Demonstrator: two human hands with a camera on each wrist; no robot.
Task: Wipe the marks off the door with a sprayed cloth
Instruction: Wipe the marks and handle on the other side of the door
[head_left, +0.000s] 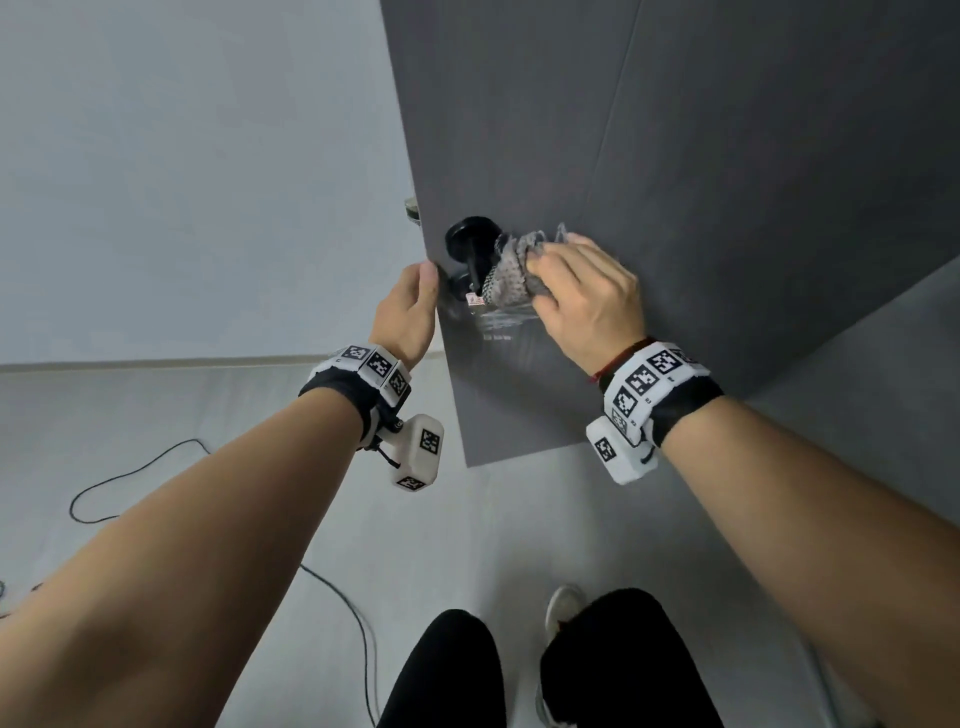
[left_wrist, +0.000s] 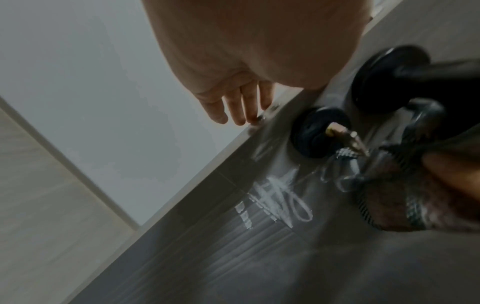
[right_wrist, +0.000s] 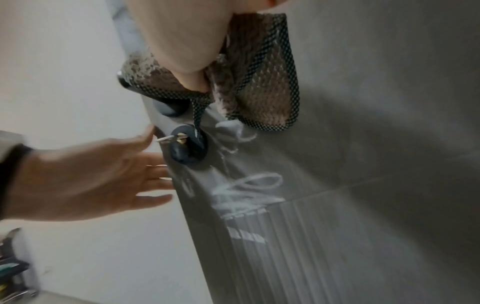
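Observation:
The dark grey door (head_left: 727, 208) stands ajar, with a black lever handle (head_left: 470, 244) and under it a round lock (left_wrist: 317, 133) with a key in it. White scribbled marks (left_wrist: 275, 199) lie on the door face just below the lock. My right hand (head_left: 587, 291) grips a bunched grey-brown mesh cloth (head_left: 511, 275) and presses it on the door beside the handle, above the marks (right_wrist: 249, 189). My left hand (head_left: 410, 306) is at the door's free edge, level with the lock. Its fingers (left_wrist: 233, 107) are straight behind the edge and the thumb is at the front.
A pale wall is left of the door, with light floor below. A thin black cable (head_left: 130, 478) loops over the floor at the left. My legs and a shoe (head_left: 563, 603) are close to the door's bottom corner. Some blurred items (right_wrist: 13, 267) sit low at the left.

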